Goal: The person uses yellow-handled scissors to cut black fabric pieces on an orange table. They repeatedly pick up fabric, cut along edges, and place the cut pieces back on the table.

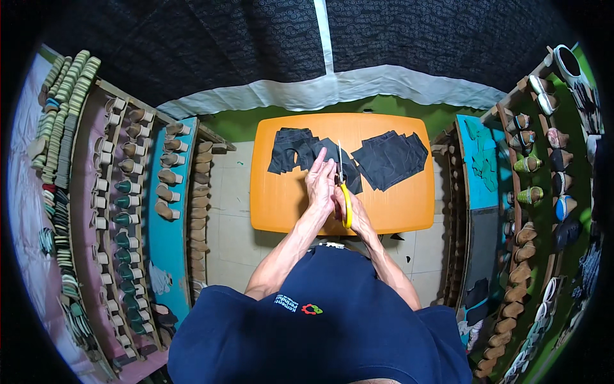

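Observation:
My right hand point(360, 217) is closed round yellow-handled scissors point(347, 208), their blades pointing away from me over the table. Close beside them, my left hand point(318, 187) grips a black fabric piece point(328, 146) that lies along the blades; its fingers partly cover it. Whether the blades are parted is hard to make out. Left of my hands lie several cut black fabric pieces point(286, 152), loosely overlapping, one with a curved notch. To the right rests a stack of black fabric pieces point(391, 161), roughly squared and slightly fanned.
An orange table point(281, 208) with rounded corners carries the fabric. Wooden racks of shoe lasts point(130, 201) stand on the left, with more footwear and lasts point(521, 269) on the right. A dark patterned curtain point(256, 45) hangs beyond the table. Small scraps lie on the tiled floor point(230, 256).

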